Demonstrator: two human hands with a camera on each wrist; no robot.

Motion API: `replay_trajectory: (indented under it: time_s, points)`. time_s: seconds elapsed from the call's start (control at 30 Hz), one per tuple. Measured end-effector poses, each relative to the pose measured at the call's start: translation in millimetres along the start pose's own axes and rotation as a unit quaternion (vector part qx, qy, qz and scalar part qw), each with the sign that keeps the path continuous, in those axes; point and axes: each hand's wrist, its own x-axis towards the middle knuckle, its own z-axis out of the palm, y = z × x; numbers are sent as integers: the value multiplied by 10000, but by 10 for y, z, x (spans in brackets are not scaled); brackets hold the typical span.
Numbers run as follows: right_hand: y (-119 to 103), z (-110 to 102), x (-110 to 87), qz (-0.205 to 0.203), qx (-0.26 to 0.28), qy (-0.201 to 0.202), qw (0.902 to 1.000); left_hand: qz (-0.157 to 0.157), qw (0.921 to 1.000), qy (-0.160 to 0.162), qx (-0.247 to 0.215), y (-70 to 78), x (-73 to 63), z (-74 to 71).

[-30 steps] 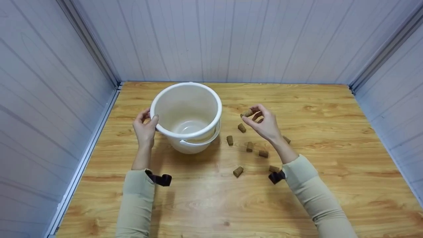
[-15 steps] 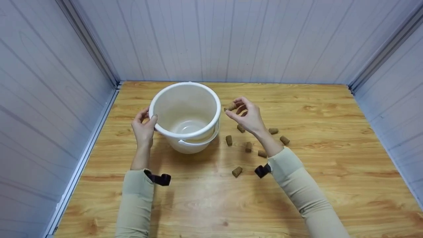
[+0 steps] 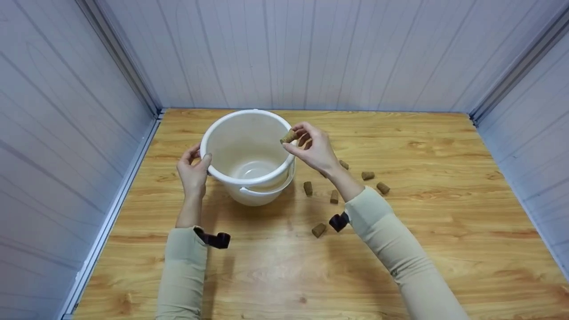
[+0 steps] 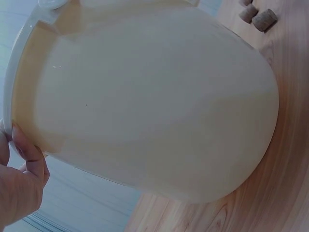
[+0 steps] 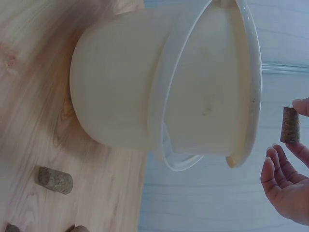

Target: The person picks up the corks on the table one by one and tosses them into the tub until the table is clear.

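Note:
A white bucket (image 3: pixel 262 189) stands on the wooden table, its handle (image 3: pixel 271 192) hanging down on the near right side. My left hand (image 3: pixel 193 175) grips the bucket's rim on the left, thumb on top; in the left wrist view the fingers (image 4: pixel 31 157) curl under the rim. Over the right part of the rim, my right hand (image 3: pixel 315 149) pinches a cork stopper (image 3: pixel 289 136) between thumb and fingers. The right wrist view has this same cork (image 5: pixel 290 124) just above the rim, apart from it. Inside the bucket, the visible bottom (image 3: pixel 254 170) shows no cork.
Several corks lie scattered to the right of the bucket, among them a near cork (image 3: pixel 318 230), a middle cork (image 3: pixel 334 197) and a far-right cork (image 3: pixel 382 188). Pale panelled walls (image 3: pixel 284 58) border the wooden table (image 3: pixel 266 275) at the back and sides.
My right hand has moved left with the cork, from above the table to over the bucket's right rim. The left hand stays on the rim and the bucket is practically still.

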Motion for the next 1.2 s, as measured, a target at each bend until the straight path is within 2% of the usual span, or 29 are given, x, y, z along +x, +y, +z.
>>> replay_trajectory:
  time_s: [0.3,0.5,0.63,0.8,0.9,1.2]
  points:
    - [-82,125,157,-217,-142,-128,9996,-103,9999,-34,-61,20,16,-17]
    - [-147,191,226,-331,-315,-87,9989,-45,9998,-72,-152,25,9,-23]
    - [-175,221,254,-266,-378,-206,9987,-20,9998,-70,-190,25,3,-18]
    - [-189,221,248,-49,-410,-429,9982,-65,9999,-62,-98,31,-10,-5]
    - [-189,194,223,-11,-378,-402,9985,-125,9998,-90,-124,34,-17,6]
    - [-176,113,167,-292,-55,-178,9994,-146,9998,-50,-98,39,-7,5]
